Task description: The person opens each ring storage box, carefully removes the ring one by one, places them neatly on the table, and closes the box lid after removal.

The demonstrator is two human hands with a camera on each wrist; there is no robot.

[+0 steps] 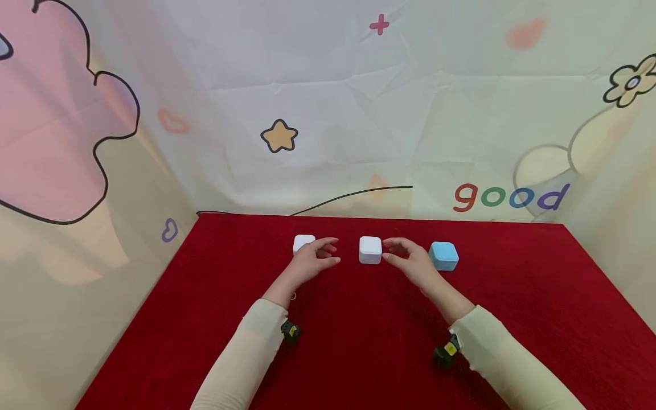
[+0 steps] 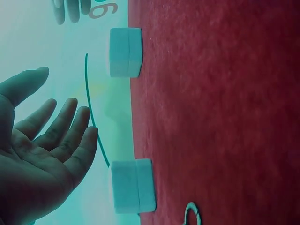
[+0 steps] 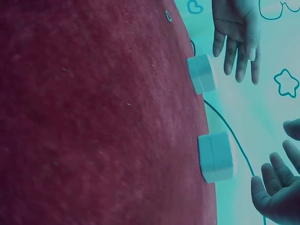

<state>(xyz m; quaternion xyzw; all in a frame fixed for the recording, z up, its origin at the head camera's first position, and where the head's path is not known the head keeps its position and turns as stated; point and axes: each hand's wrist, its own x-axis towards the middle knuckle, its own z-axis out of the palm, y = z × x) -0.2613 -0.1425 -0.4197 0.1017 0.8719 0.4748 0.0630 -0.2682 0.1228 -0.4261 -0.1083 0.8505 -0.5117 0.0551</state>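
Three small rounded boxes stand in a row on the red cloth. The left white box (image 1: 303, 242) is partly hidden behind my left hand (image 1: 314, 261), whose relaxed fingers are apart from it and hold nothing. Between the two hands is the middle white box (image 1: 370, 250). My right hand (image 1: 411, 261) is just right of that box, fingers loosely bent and nothing in them; whether the fingertips touch it I cannot tell. Beyond the right hand sits a light blue box (image 1: 443, 256). In the left wrist view the palm (image 2: 42, 154) faces up, bare.
A red cloth (image 1: 353, 341) covers the table. A small pale ring-shaped piece (image 1: 294, 296) lies beside the left wrist. Behind the far edge hangs a printed curtain (image 1: 328, 114) with a star and the word "good". Each wrist carries a small black camera (image 1: 291, 331).
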